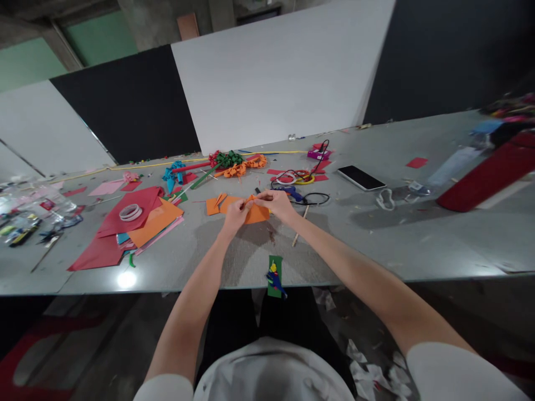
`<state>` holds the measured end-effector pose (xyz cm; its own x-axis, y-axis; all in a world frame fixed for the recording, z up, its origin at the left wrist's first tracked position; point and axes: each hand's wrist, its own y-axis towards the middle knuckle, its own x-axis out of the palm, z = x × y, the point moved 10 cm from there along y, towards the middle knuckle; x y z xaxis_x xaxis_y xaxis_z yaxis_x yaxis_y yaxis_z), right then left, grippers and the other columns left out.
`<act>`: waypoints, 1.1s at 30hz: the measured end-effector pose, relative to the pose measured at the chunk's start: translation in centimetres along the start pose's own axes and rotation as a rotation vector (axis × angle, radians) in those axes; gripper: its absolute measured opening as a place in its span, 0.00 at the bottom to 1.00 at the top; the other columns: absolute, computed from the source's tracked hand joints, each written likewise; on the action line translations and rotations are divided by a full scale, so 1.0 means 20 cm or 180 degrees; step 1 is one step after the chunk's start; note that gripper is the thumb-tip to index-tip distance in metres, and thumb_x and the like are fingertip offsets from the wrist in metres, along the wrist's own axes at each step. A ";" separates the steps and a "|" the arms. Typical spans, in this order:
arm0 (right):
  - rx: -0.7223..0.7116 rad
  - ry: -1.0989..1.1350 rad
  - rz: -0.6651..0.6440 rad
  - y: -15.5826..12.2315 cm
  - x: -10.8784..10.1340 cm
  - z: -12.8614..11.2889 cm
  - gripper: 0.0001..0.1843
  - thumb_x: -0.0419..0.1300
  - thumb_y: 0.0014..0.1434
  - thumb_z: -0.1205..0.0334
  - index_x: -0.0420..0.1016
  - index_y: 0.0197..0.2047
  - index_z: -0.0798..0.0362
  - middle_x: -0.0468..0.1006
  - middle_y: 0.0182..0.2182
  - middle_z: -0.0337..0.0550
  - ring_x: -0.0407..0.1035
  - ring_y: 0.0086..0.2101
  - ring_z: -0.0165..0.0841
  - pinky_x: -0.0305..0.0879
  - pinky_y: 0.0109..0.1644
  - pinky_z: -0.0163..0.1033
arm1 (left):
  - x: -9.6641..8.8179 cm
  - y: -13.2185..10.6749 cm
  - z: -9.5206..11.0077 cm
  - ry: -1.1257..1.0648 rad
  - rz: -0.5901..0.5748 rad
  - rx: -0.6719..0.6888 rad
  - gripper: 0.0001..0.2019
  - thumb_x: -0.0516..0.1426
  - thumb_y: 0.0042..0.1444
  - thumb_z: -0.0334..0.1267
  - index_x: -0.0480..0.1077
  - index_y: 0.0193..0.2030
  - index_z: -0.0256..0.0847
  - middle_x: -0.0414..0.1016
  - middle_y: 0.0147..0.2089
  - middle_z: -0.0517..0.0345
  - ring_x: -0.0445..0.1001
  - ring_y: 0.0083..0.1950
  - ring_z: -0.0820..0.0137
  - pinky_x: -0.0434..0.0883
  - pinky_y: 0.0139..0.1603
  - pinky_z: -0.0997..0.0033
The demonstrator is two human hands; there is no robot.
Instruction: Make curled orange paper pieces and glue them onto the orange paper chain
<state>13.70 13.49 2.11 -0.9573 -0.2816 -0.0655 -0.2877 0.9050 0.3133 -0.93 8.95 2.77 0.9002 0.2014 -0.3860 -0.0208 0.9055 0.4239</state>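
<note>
Both my hands meet over the middle of the grey table [376, 239]. My left hand [235, 213] and my right hand [276, 204] are closed, pinching a small folded piece of orange paper [256, 213] between their fingertips. More orange paper pieces [215, 204] lie just left of my hands. A glue gun [293, 193] with a black cord lies just beyond my right hand. A thin wooden stick [300, 234] rests on the table under my right wrist.
Red and orange paper sheets [125, 225] with a tape roll [130, 211] lie at left. Curled paper decorations [234, 162] sit farther back. A phone [361, 177] lies at right, a green card with coloured shapes [275, 275] at the near edge. White and black boards stand behind.
</note>
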 end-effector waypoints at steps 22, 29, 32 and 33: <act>0.0047 -0.0021 0.0028 0.01 -0.01 0.02 0.26 0.78 0.37 0.44 0.82 0.34 0.54 0.85 0.33 0.49 0.78 0.34 0.40 0.75 0.41 0.43 | 0.00 0.00 0.02 0.0241 -0.0111 0.0047 0.19 0.57 0.61 0.46 0.58 0.24 0.41 0.53 0.24 0.65 0.54 0.28 0.73 0.51 0.31 0.70; 0.0193 0.0117 0.0087 0.01 -0.02 0.05 0.27 0.80 0.34 0.48 0.82 0.35 0.56 0.84 0.32 0.49 0.78 0.33 0.38 0.74 0.41 0.41 | 0.02 -0.01 0.03 0.0405 -0.0190 0.0180 0.15 0.56 0.61 0.44 0.58 0.27 0.42 0.54 0.25 0.65 0.55 0.29 0.72 0.52 0.32 0.70; 0.0278 0.0193 0.0121 0.01 -0.02 0.07 0.27 0.80 0.32 0.50 0.82 0.35 0.56 0.84 0.31 0.48 0.78 0.33 0.38 0.74 0.40 0.40 | 0.03 -0.02 0.03 0.0489 -0.0208 0.0122 0.16 0.56 0.60 0.43 0.56 0.26 0.42 0.53 0.25 0.65 0.55 0.29 0.73 0.51 0.32 0.70; 0.0295 0.0199 0.0126 0.01 -0.02 0.07 0.27 0.80 0.32 0.50 0.82 0.35 0.55 0.84 0.31 0.48 0.78 0.33 0.38 0.73 0.40 0.40 | 0.03 -0.02 0.02 0.0518 -0.0219 0.0110 0.16 0.56 0.60 0.43 0.55 0.26 0.42 0.53 0.25 0.65 0.55 0.29 0.73 0.52 0.32 0.70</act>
<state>14.00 14.23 0.90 -0.9651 -0.2617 0.0054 -0.2538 0.9406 0.2254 -0.19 8.60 2.83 0.8168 0.1996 -0.5414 0.0561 0.9064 0.4187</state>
